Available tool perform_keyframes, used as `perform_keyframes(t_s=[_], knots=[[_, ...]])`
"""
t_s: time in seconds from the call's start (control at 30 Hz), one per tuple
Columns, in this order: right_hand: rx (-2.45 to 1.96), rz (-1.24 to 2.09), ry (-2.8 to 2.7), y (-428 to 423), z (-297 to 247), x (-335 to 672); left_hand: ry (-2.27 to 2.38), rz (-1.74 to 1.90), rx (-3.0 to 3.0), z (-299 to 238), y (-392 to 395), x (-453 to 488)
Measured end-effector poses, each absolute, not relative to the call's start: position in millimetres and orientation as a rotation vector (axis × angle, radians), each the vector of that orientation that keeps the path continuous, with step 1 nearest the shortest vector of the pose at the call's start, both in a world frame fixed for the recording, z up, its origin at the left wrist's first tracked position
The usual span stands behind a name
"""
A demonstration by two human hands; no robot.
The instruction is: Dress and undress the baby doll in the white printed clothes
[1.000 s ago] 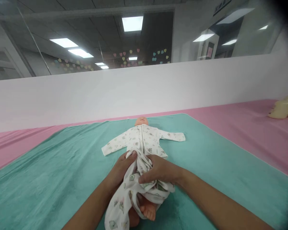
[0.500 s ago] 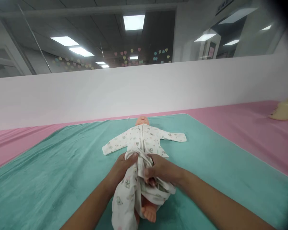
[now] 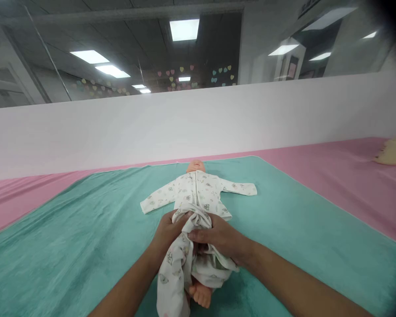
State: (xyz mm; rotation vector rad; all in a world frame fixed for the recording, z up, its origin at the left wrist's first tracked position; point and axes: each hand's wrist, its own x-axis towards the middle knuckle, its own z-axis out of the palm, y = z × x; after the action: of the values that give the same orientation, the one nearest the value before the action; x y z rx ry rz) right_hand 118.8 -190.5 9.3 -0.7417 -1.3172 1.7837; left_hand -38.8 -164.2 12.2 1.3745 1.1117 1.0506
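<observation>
Recording one infant doll point(image 3: 196, 166) lying face up on a teal plush mat point(image 3: 69, 233), with head and chest beyond the grip and one bare foot point(image 3: 200, 296) showing on the near side of it. One printed white sleepsuit point(image 3: 198, 189) covers the upper body, its two sleeves point(image 3: 240, 188) spread flat to either side.

Left hand point(image 3: 167, 233): grip closed, fingers curled round the gathered lower part of the sleepsuit at the doll's middle. Right hand point(image 3: 218, 237): grip also closed on that bunch, pressing in from the opposite side, fingertips partly lost in the folds.

Judged reason for the hold: two hands from opposite sides keep the loose cloth in one compact gather, leaving the foot uncovered.

Well to the right of the grip, one beige packet point(image 3: 395, 149) lies on a pink sheet point(image 3: 333, 165). A white panel point(image 3: 185, 127) stands beyond the doll's head.
</observation>
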Motion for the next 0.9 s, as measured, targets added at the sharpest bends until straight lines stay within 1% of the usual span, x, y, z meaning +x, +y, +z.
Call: perform_keyframes(t_s=[0.1, 0.2, 0.3, 0.4, 0.47, 0.57, 0.67, 0.77, 0.9], knots=[[-0.644, 1.821, -1.316, -195.2, 15.0, 118.0, 1.027, 1.002, 1.402, 14.6, -169.1, -39.1], [-0.638, 1.85, -1.209, -194.2, 13.6, 120.0, 0.867, 0.93, 1.402, 17.4, -170.9, -44.6], [-0.648, 1.843, -1.017, -189.2, 5.3, 124.7, 0.702, 0.729, 1.475, 19.9, -168.9, -53.2], [-0.694, 1.824, -0.94, -185.0, -2.4, 127.8, 0.655, 0.552, 1.516, 21.4, -167.9, -58.4], [-0.687, 1.831, -0.96, -183.7, -2.9, 127.6, 0.638, 0.629, 1.448, 22.2, -169.3, -57.5], [-0.669, 1.859, -1.054, -184.2, 3.3, 125.2, 0.607, 0.863, 1.223, 23.8, -173.1, -50.7], [-0.697, 1.865, -1.244, -186.8, 11.5, 124.0, 0.664, 0.964, 1.053, 24.9, -175.2, -44.1], [-0.733, 1.884, -1.398, -189.7, 13.9, 125.0, 0.757, 0.935, 1.026, 24.4, -174.0, -44.8], [-0.783, 1.894, -1.198, -190.7, 8.1, 126.7, 0.694, 0.744, 1.266, 23.6, -170.0, -55.9]])
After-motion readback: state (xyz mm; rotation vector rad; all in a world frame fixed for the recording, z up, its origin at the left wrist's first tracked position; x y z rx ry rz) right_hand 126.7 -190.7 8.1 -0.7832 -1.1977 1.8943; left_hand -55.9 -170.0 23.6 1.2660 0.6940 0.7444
